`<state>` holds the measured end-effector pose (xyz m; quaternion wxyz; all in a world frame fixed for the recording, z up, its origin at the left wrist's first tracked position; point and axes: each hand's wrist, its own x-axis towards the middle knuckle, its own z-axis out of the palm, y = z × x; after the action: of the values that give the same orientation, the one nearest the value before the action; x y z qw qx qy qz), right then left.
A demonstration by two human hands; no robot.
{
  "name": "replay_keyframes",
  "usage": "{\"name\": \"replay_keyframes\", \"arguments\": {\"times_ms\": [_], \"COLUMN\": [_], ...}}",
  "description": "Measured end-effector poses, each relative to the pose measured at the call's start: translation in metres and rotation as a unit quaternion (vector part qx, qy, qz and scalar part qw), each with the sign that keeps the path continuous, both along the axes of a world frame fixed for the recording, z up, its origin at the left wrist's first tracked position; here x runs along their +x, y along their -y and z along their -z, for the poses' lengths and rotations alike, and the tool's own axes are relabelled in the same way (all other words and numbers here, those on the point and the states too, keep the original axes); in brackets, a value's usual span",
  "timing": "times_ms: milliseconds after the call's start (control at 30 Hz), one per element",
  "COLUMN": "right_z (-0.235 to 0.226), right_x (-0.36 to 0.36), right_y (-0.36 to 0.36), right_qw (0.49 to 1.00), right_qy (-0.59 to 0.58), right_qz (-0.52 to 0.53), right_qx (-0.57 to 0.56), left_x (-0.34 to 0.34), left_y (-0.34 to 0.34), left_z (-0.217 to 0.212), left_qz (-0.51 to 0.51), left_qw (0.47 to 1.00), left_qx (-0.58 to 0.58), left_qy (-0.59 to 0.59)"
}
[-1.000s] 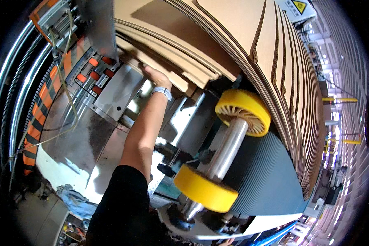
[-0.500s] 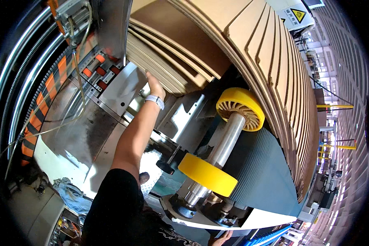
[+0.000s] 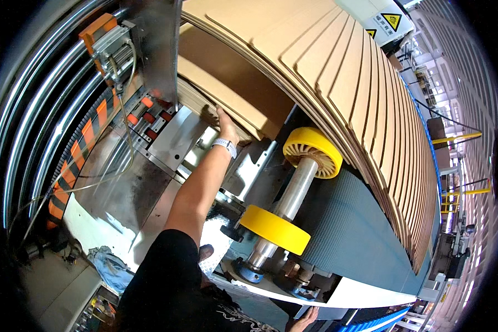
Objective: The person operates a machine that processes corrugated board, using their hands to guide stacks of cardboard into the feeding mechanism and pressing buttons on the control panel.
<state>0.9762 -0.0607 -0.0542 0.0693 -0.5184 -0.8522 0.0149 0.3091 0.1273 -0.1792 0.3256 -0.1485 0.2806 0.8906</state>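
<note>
My left hand (image 3: 227, 128), with a pale watch on its wrist, reaches forward to the stacked cardboard sheets (image 3: 227, 94) inside the machine. Its fingers are extended and lie against the edge of the stack, beside a metal plate (image 3: 174, 135); part of the hand's far side is hidden. At the bottom edge of the picture my right hand (image 3: 302, 320) rests at the machine's white side frame (image 3: 365, 294). Its visible fingers are stretched out, and it holds nothing that I can see. On the right, overlapping cardboard sheets (image 3: 365, 105) fan out over a dark textured belt (image 3: 343, 221).
Two yellow wheels (image 3: 275, 229) sit on a steel shaft (image 3: 296, 188) right of my left arm. Orange rollers (image 3: 148, 117), a cable and an orange-and-black striped guard (image 3: 74, 166) lie left. A blue rag (image 3: 110, 268) is at lower left.
The view has shifted, so the machine's left parts appear further right. The cardboard stack by my left hand shows fewer sheet edges and looks lower. Both hands keep roughly their places on the machine.
</note>
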Motion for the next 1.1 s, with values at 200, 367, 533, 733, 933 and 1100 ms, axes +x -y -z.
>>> {"name": "replay_keyframes", "arguments": {"times_ms": [200,367,533,733,933,1100], "right_z": [0.005,-0.001,0.007,-0.011,-0.012,-0.02], "right_x": [0.014,0.014,0.026,-0.008,-0.007,-0.014], "right_y": [0.0,0.006,0.006,-0.001,-0.003,0.002], "right_qw": [0.999,0.997,0.999,0.995,1.0,0.999], "right_qy": [0.037,0.076,0.025,-0.052,0.005,0.039], "right_qz": [0.008,0.013,0.023,0.059,0.008,-0.014], "right_qx": [0.022,-0.009,-0.018,-0.066,-0.015,0.013], "left_x": [-0.033,-0.024,-0.019,0.0,0.003,-0.008], "left_y": [-0.052,-0.05,-0.019,0.003,0.009,0.007], "left_z": [0.05,0.042,0.017,-0.02,-0.061,-0.053], "left_qz": [-0.109,-0.113,-0.045,-0.061,0.005,-0.023], "left_qw": [0.994,0.992,0.998,0.996,1.0,0.996], "left_qx": [0.032,0.03,-0.016,-0.053,-0.028,-0.065], "left_qy": [-0.005,-0.05,0.029,0.035,-0.003,0.053]}}
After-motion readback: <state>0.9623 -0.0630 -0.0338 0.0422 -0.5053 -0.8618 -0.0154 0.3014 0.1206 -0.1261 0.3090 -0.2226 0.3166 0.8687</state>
